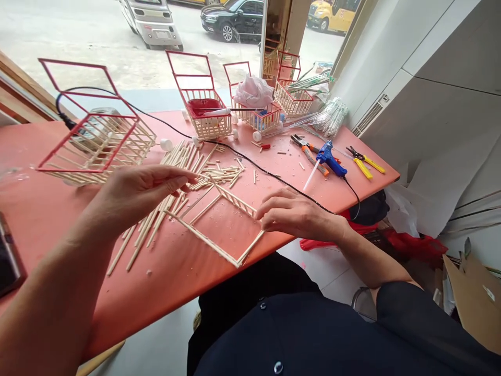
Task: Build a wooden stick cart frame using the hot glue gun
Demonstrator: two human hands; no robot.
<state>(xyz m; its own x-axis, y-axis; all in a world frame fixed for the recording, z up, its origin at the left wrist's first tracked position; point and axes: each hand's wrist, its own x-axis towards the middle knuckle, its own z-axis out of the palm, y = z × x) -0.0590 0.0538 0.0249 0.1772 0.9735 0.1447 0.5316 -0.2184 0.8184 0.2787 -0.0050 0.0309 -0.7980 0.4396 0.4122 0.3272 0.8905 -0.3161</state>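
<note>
Fingertips [261, 213] of loosely curled right hand [297, 214] rest on flat pale wooden stick frame [203, 239] on orange-red table [176, 282]. Left hand [141, 190] flat-fingered over loose wooden sticks [156, 222]; can't tell its grip.

We find bare table [164, 282] along the near edge, in front of the stick frame [235, 199] that lies flat between our left grip [136, 190] and right grip [297, 214]. Loose sticks [183, 167] litter the middle. A black cable [250, 163] crosses it toward the glue gun [331, 159] and bars a low sweep to the back. A tall red-framed basket [97, 138] blocks the left, and small carts [207, 112] line the far edge. Pliers [309, 149] and yellow cutters [366, 163] crowd the right corner.
</note>
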